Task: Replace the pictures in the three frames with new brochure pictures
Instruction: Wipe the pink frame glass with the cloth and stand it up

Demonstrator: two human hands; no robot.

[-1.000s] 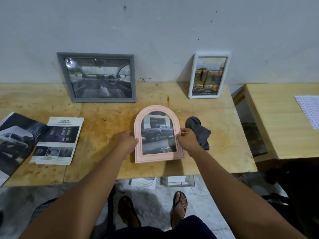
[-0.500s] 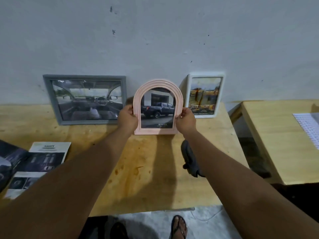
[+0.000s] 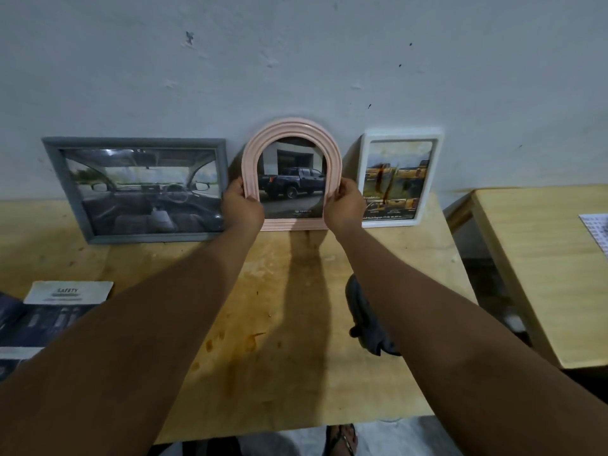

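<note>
Both hands, left hand (image 3: 242, 205) and right hand (image 3: 342, 205), grip the side edges of the pink arched frame (image 3: 291, 133) at frame centre, upright against the wall (image 3: 296, 60), between the grey frame (image 3: 52, 153) and the white frame (image 3: 403, 133).

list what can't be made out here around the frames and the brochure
Head view:
- Pink arched frame: lower sides hidden by left hand and right hand.
- White frame: caption print too small.
- Brochure: cut by the left edge, covered by the left forearm.
- Dark cloth: partly behind the right forearm.
</note>
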